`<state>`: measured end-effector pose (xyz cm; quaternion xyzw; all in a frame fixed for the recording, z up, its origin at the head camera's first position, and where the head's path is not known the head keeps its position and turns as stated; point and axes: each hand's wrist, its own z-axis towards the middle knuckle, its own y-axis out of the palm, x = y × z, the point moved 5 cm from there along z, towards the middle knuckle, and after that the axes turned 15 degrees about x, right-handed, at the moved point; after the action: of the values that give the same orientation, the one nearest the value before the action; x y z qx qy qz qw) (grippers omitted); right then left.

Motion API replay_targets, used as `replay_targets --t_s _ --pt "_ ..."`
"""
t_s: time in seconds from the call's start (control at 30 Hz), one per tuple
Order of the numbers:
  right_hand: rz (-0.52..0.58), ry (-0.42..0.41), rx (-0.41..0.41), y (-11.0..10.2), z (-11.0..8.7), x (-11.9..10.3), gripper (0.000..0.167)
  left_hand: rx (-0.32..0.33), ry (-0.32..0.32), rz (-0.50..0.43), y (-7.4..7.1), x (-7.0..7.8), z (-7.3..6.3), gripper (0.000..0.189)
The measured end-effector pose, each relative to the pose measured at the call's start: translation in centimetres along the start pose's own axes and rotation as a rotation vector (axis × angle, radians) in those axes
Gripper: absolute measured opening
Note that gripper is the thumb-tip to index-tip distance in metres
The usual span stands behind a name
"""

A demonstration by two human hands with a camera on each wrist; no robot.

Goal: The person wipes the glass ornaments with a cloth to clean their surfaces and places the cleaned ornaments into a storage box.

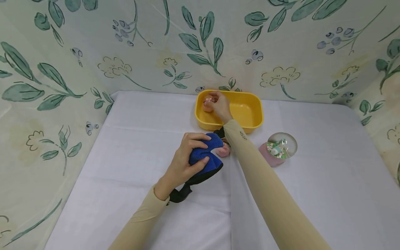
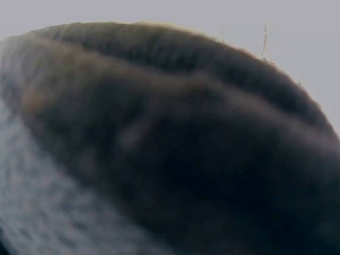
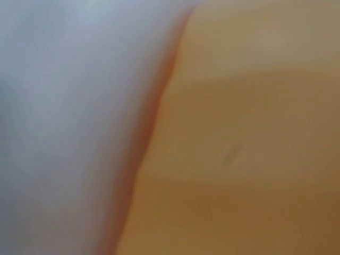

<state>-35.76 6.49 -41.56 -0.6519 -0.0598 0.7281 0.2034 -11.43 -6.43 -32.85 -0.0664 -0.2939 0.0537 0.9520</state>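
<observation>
In the head view my left hand (image 1: pixel 184 159) grips a soft blue cloth thing (image 1: pixel 200 154) with a black edge, fingers over its top and thumb on its near side. Its exact kind is unclear. My right hand (image 1: pixel 221 107) reaches into a yellow plastic basin (image 1: pixel 247 125) and pinches a small pink figure (image 1: pixel 208 105) at the basin's left end. A second pink object (image 1: pixel 223 150) lies just right of the blue cloth thing, partly covered. Dark blurred material fills most of the left wrist view. The basin's yellow wall (image 3: pixel 239 106) takes up the right wrist view's right side.
A snow globe (image 1: pixel 282 146) on a pink base lies tilted to the right of my right forearm. White cloth (image 1: pixel 125 146) covers the table. Behind the basin rises a curtain (image 1: pixel 150 41) printed with leaves and flowers, which also runs along the sides.
</observation>
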Motion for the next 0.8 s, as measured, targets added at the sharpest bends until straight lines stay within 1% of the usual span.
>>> replay_targets --t_s 0.17,0.43,0.6,0.8 --pt "-0.012 0.019 -0.008 -0.1 0.1 0.1 0.043 -0.005 -0.007 -0.001 0.1 0.0 0.0 0.029" --pt "-0.034 0.007 -0.013 -0.5 -0.1 0.0 0.045 -0.008 0.003 0.003 0.2 0.0 0.1 0.029" --pt "-0.026 0.013 0.001 -1.0 -0.2 -0.4 0.046 -0.006 0.006 0.008 0.2 0.0 0.1 0.029" --pt "0.01 -0.019 0.007 -1.8 -0.3 -1.6 0.048 -0.01 0.005 0.011 0.3 -0.1 0.1 0.03"
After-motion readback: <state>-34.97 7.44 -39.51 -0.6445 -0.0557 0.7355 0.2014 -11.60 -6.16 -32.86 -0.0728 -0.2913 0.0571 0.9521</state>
